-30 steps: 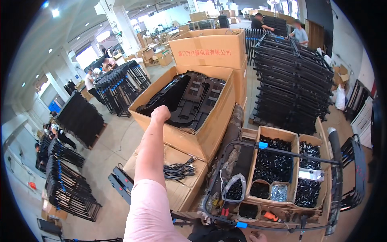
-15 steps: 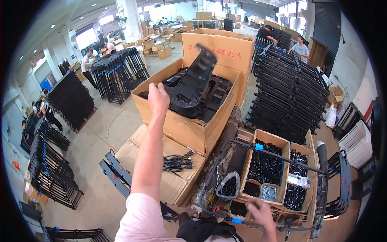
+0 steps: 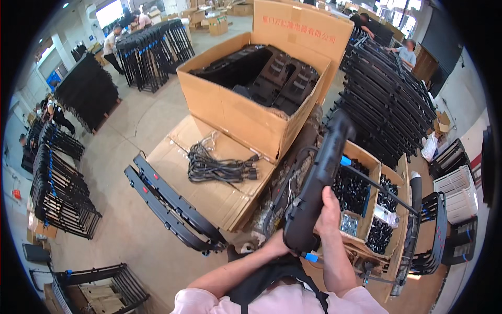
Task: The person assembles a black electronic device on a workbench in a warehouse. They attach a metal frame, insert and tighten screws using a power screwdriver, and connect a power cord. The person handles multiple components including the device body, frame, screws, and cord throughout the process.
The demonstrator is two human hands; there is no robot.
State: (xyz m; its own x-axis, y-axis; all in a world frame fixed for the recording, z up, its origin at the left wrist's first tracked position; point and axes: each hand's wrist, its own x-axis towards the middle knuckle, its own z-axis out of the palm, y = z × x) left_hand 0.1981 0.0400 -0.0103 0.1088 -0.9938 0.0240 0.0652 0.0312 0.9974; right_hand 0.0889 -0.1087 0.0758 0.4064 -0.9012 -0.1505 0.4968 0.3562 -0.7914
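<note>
A long black molded plastic cover (image 3: 317,188) stands tilted in front of me, its upper end leaning away to the right. My right hand (image 3: 328,212) grips its right edge, thumb showing on the near side. At the cover's lower left edge is my left hand (image 3: 277,245), with its fingers mostly hidden by the cover. Beneath the cover lies a black tubular frame (image 3: 387,189) with blue clips, partly covered. The large cardboard box (image 3: 235,110) beyond holds more black plastic covers (image 3: 285,78).
A bundle of black power cords (image 3: 217,165) lies on flattened cardboard (image 3: 175,157). Cardboard trays of small black parts (image 3: 355,183) sit to the right, with a box of screws (image 3: 349,223). Curved black rails (image 3: 170,206) lean at left. Stacked black frames (image 3: 387,99) stand at far right.
The cover has come out of the cardboard box, toward me and to the right, over the frame. My right hand has joined the left on it. The view has tilted down.
</note>
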